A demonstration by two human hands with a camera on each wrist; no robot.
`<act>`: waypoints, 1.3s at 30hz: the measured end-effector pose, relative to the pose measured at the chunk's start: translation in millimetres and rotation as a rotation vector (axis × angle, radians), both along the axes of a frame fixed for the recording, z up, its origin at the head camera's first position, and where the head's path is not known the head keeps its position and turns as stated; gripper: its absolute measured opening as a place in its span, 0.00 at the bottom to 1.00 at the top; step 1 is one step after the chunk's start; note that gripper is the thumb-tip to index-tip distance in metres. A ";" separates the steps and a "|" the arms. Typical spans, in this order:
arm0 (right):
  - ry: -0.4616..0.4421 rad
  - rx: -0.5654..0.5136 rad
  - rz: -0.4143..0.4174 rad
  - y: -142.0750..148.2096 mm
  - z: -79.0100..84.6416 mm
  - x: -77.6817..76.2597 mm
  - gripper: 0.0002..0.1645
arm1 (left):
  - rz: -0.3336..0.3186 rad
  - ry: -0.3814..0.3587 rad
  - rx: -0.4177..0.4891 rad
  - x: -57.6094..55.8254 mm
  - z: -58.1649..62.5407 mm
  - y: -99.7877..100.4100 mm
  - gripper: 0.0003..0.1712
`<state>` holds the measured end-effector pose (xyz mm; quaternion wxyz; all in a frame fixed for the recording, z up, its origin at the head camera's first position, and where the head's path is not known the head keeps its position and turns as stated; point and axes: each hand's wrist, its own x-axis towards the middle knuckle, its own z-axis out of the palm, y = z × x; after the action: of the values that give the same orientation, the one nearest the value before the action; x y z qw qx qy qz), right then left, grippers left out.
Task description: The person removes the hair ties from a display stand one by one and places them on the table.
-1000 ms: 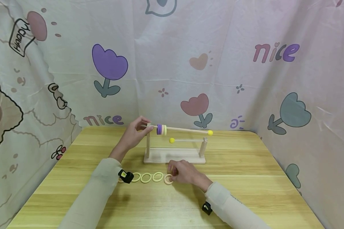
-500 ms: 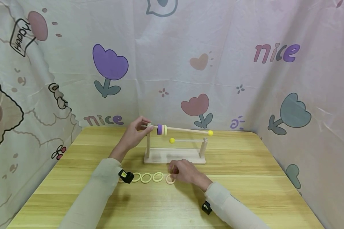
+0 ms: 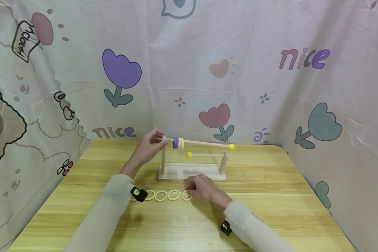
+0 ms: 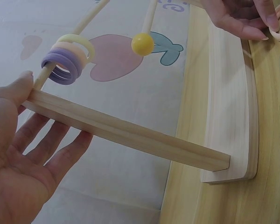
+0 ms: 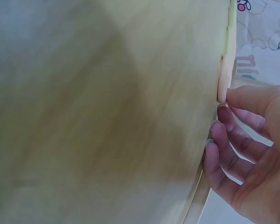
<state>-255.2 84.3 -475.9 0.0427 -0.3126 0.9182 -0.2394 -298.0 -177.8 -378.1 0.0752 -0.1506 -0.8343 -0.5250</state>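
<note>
My left hand [image 3: 149,145] grips the top of the left post [image 4: 130,133] of a wooden stand, thumb near the rod's end and fingers behind the post. On the upper rod [image 3: 204,142] hang purple rings [image 4: 63,67], a peach ring and a pale yellow ring [image 4: 81,41], close to that post. A yellow ball [image 3: 231,147] caps the rod's far end. In front of the stand's base [image 3: 192,171], my right hand [image 3: 203,187] pinches the edge of a peach ring [image 5: 226,79] at the tabletop. Its fingers partly cover that ring in the head view.
Several pale yellow rings [image 3: 160,201] lie in a row left of the right hand. The left wrist's black camera [image 3: 139,194] partly hides the row's end. A lower rod with a yellow ball [image 3: 189,155] extends left from the right post [image 3: 223,162].
The peach ring under my right hand has shifted slightly right, widening the gap to the neighbouring yellow ring. My left hand and the stand keep their places.
</note>
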 end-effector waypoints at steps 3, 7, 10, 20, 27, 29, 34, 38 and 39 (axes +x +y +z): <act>0.003 -0.011 0.001 0.5 0.2 -0.6 0.05 | -0.001 0.002 0.000 -0.2 -0.2 0.2 0.19; 0.004 -0.017 0.002 1.5 0.4 -1.3 0.05 | -0.003 0.003 0.004 -0.7 -0.3 0.5 0.19; 0.015 -0.026 0.001 2.6 1.6 -1.5 0.05 | -0.005 0.005 0.005 -1.0 -0.3 0.8 0.18; 0.135 -0.100 0.015 6.7 27.6 -4.7 0.04 | -0.010 -0.003 0.007 -1.2 0.4 0.2 0.19; 0.207 -0.182 -0.014 4.2 49.4 -10.9 0.03 | -0.003 -0.003 -0.004 -1.1 -0.1 0.9 0.18; 0.240 -0.224 -0.024 3.0 55.1 -13.2 0.02 | -0.002 -0.001 -0.009 -1.2 -0.2 0.8 0.18; 0.296 -0.340 -0.059 -1.6 68.4 -18.1 0.02 | -0.003 0.000 -0.011 -1.3 -0.5 0.4 0.19; 0.317 -0.391 -0.120 -8.9 77.4 -21.4 0.04 | -0.006 0.001 -0.007 -0.7 -0.6 -0.3 0.21; 0.329 -0.404 -0.137 -11.1 79.0 -22.4 0.04 | -0.007 0.002 -0.007 -0.4 -0.4 -0.6 0.21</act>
<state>-277.6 73.1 -396.9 -0.1866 -0.2867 0.8654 -0.3661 -298.4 -178.4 -378.5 0.0737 -0.1543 -0.8355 -0.5221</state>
